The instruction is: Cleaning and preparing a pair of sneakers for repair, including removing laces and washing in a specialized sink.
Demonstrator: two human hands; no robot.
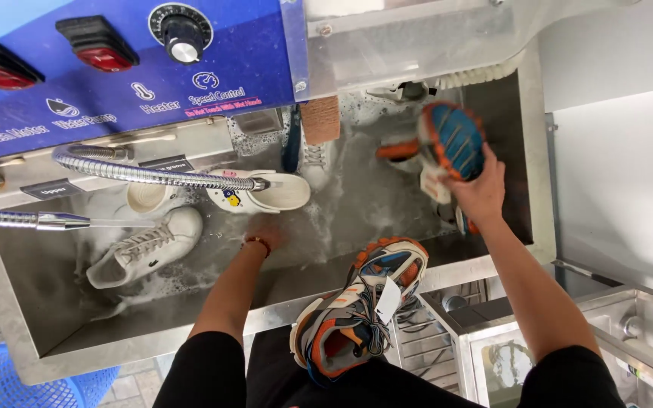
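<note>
My right hand (480, 195) grips an orange and blue sneaker (450, 140), sole up, against a white bristle brush (478, 75) at the back right of a steel wash basin (387, 281). My left hand (266, 236) reaches down into the soapy water at the basin's middle; its fingers are blurred by foam, and I cannot tell if it holds anything. The matching orange, blue and grey sneaker (357, 310) rests on the basin's front rim against my body. A white clog (262, 193) and a white lace-up sneaker (145, 245) lie in the basin on the left.
A blue control panel (122, 68) with red switches and a dial overhangs the basin's back. Two flexible metal hoses (145, 174) cross the left side. A brown brush (319, 119) hangs at the back middle. A blue plastic basket (17, 381) stands lower left, a steel rack (432, 340) lower right.
</note>
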